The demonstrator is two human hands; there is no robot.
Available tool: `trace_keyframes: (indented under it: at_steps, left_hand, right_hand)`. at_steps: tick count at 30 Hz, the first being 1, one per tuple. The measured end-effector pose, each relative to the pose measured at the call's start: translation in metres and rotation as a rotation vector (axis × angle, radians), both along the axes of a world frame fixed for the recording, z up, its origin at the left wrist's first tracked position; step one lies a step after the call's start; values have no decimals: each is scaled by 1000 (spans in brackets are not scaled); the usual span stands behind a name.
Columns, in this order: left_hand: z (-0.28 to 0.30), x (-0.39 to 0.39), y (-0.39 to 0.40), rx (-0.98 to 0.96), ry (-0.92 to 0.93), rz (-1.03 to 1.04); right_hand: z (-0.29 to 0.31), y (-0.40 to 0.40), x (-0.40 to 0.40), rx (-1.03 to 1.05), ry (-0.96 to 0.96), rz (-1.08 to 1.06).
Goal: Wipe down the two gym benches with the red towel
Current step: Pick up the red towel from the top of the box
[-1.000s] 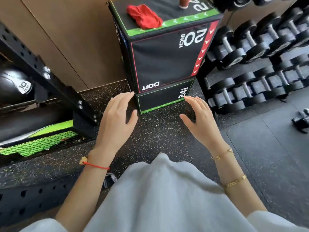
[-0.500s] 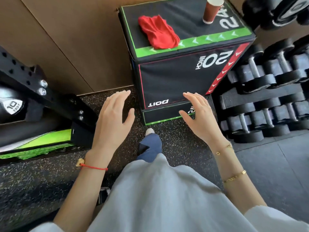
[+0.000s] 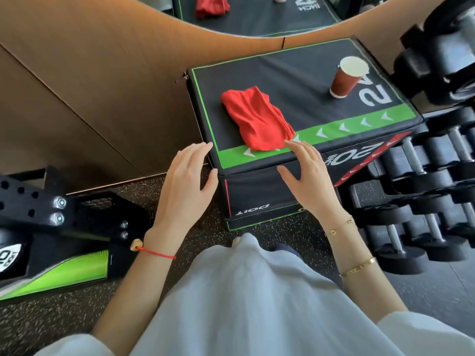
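A crumpled red towel [image 3: 257, 119] lies on top of a black and green plyo box [image 3: 303, 80], close to its front edge. My right hand [image 3: 308, 181] is stretched out with straight fingers, its fingertips right at the towel's near end. My left hand [image 3: 185, 186] hovers with relaxed fingers beside the box's front left corner, holding nothing. No gym bench is in view.
A brown paper cup [image 3: 347, 77] stands on the box at the right. A dumbbell rack [image 3: 421, 191] fills the right side. A black rack frame [image 3: 59, 217] with a medicine ball sits at the left. A wooden wall [image 3: 90, 86] and a mirror [image 3: 257, 14] are behind.
I have come closer to the box, which now lies just below my hands. Both hands have risen toward its top, and the right fingertips have reached the towel.
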State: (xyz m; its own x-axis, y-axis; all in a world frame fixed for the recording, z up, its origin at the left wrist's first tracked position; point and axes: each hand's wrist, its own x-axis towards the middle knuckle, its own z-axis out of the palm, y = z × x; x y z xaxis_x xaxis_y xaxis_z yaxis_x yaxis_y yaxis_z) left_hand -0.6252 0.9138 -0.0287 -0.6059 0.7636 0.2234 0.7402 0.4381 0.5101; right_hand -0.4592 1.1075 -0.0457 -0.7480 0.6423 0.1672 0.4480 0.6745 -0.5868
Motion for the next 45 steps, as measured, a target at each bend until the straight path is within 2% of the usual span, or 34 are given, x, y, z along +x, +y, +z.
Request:
trace_keyframes:
  at_steps: [7, 15, 24, 27, 31, 40, 45]
  left_hand:
    - [-15, -27, 46, -18, -20, -6]
    - [-43, -34, 98, -45, -32, 100]
    - [-84, -30, 124, -142, -23, 224]
    - [-93, -27, 125, -157, -19, 246]
    - [-99, -25, 129, -154, -13, 272]
    - [-103, -22, 131, -157, -1, 305]
    - [-104, -23, 132, -158, 10, 310]
  right_hand:
    - [-17, 50, -41, -15, -41, -5]
    - [-28, 107, -84, -48, -166, 16]
    - [-42, 125, -128, -203, -230, 114]
    - [-47, 125, -139, -137, -284, 98]
    - [-51, 126, -148, -100, -253, 76]
    - [-54, 133, -153, -113, -184, 166]
    - [-45, 133, -137, -262, -36, 138]
